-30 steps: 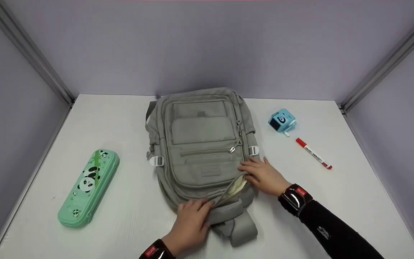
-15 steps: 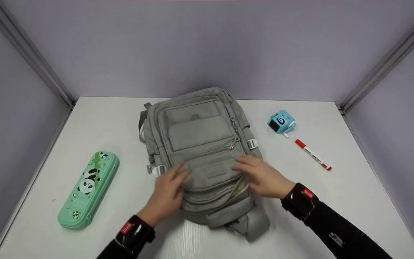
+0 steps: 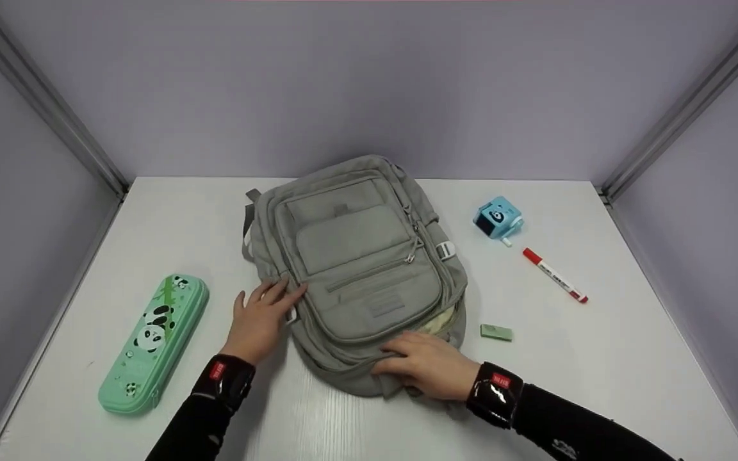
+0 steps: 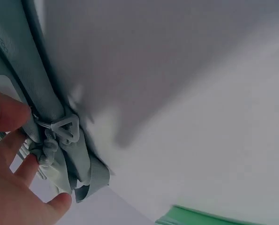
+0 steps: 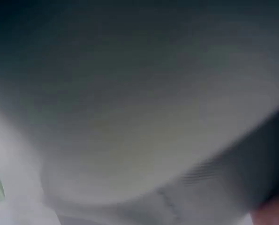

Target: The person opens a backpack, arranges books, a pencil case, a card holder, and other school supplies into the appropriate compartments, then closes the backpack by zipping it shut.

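A grey backpack (image 3: 356, 237) lies on its back on the white table, turned a little, with a slightly open zip showing a pale lining near its lower right corner. My left hand (image 3: 259, 325) rests on its left side by the white buckle, fingers spread; the left wrist view shows this hand (image 4: 22, 183) beside the strap and a triangular ring (image 4: 68, 128). My right hand (image 3: 430, 365) grips the lower edge, its fingertips on the fabric and its thumb nearer me. Blurred grey fabric (image 5: 144, 117) fills most of the right wrist view.
A green panda pencil case (image 3: 154, 346) lies on the left. To the right are a blue crank pencil sharpener (image 3: 498, 216), a red-and-white marker (image 3: 555, 275) and a small green block (image 3: 496, 332). Panels stand behind and at both sides.
The backpack has turned counterclockwise. My left hand has moved from its lower edge to its left side, my right hand down to the lower edge. The small green block has come into view.
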Tool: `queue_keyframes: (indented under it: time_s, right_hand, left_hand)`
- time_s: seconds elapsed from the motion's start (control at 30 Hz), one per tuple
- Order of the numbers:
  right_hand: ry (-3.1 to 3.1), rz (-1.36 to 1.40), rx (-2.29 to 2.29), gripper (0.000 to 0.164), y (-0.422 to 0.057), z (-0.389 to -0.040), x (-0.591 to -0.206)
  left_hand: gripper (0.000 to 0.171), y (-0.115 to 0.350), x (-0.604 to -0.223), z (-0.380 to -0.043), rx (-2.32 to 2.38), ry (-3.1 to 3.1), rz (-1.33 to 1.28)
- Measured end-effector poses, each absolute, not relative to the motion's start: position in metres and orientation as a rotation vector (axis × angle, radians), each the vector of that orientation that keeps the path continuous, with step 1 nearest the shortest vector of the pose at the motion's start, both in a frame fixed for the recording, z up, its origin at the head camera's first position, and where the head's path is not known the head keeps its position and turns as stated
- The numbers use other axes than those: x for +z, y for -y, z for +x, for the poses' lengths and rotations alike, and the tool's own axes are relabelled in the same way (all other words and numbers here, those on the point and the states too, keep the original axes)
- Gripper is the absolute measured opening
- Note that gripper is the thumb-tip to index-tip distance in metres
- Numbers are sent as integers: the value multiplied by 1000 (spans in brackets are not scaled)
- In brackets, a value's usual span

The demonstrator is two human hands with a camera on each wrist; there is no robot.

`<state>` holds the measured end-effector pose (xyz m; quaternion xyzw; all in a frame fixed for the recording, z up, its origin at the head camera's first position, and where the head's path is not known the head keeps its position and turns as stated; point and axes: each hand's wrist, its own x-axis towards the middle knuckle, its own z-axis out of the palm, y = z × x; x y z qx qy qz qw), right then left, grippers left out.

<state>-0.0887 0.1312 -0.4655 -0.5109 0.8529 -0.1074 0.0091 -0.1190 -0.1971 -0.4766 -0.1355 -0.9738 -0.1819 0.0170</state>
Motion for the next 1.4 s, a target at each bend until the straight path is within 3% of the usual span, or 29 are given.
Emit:
queue_keyframes:
  time_s: [0.27,0.6,0.77,1.1,1.4]
  right_hand:
    - [-2781,-1391,-299,38,-155,-104,-457]
    - [-2881,-1028,-276,62,-163,-109,-450]
    - [-2911,-947,-285,65,-168,-117,-449]
    - [-3078,-825,-129,23,-195,-144,-454]
    - [-3126,-725,-98,17,-190,-139,-452]
  left_hand:
    - [59,187,-478,-102,-383,2951,-495]
    - [49,180,-476,-94,-384,2876,-528]
    - [45,176,-476,-87,-375,2849,-554]
    - [51,158,-478,-74,-507,2837,-636]
    - [44,170,-472,-88,-720,2858,-589]
